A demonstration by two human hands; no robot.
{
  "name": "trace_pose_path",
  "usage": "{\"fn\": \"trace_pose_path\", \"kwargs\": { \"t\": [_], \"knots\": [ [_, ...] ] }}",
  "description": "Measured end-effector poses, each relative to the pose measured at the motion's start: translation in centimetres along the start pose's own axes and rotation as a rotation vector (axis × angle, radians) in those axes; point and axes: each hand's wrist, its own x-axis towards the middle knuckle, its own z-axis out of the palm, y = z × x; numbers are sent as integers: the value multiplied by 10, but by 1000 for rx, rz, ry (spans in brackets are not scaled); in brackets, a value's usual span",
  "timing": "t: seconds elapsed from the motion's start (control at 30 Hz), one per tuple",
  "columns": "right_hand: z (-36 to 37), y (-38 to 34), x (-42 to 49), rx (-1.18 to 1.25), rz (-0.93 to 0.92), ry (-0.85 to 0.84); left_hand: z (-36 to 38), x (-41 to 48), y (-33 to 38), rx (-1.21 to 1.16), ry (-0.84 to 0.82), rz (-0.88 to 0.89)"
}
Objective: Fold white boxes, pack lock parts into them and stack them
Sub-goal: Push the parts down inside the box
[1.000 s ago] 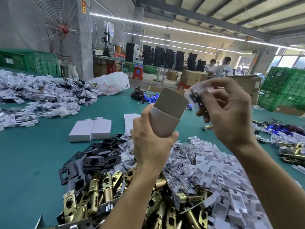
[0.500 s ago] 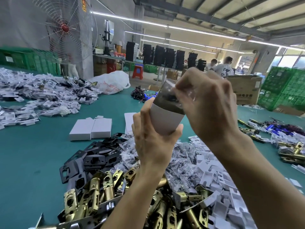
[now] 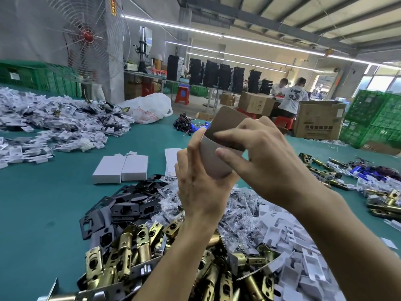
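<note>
My left hand point(image 3: 198, 187) grips a white box point(image 3: 213, 161) from below and holds it upright above the table, its brown inner flap point(image 3: 225, 120) standing open at the top. My right hand point(image 3: 258, 157) lies over the box's open mouth from the right, with straight fingers across the opening and the thumb against the white front. Two folded white boxes point(image 3: 121, 168) lie side by side on the green table point(image 3: 43, 203). Below my arms sit brass latch bolts point(image 3: 130, 257), black strike plates point(image 3: 121, 209) and small clear bags of parts point(image 3: 243, 205).
Flat white carton pieces point(image 3: 288, 235) are heaped at the right, more packed bags point(image 3: 54, 120) at the far left. Brass parts point(image 3: 384, 203) line the right edge. A flat white blank point(image 3: 171, 157) lies behind my left hand. A fan point(image 3: 89, 38), green crates point(image 3: 377, 118) and two seated people point(image 3: 290, 96) are beyond the table.
My right hand brought a small bag of parts from the right to the box's mouth. Its fingers now lie flat over the opening, and the bag is out of sight.
</note>
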Motion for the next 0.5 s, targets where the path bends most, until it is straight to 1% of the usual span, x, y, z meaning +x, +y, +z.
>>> {"fn": "trace_pose_path", "kwargs": {
  "t": [0.07,0.13,0.17,0.3,0.37,0.4,0.43,0.5],
  "knots": [
    [-1,4,-3,54,-15,130,1,0,-2,-20,-11,-12],
    [-2,9,-4,61,5,165,1,0,-3,-46,-32,-17],
    [-2,10,-4,48,15,139,2,0,-3,-59,-44,-16],
    [0,9,-4,-74,43,-57,3,-3,-2,-61,-62,39],
    [2,8,-4,-110,57,-107,3,-3,-2,-71,-67,32],
    [3,8,-4,-89,62,-92,3,-3,-2,-80,-70,29],
    [4,9,-6,-37,66,-40,3,-3,-2,-92,-72,31],
    [7,12,-12,95,92,157,4,-2,-2,-145,-79,15]
  ]
}}
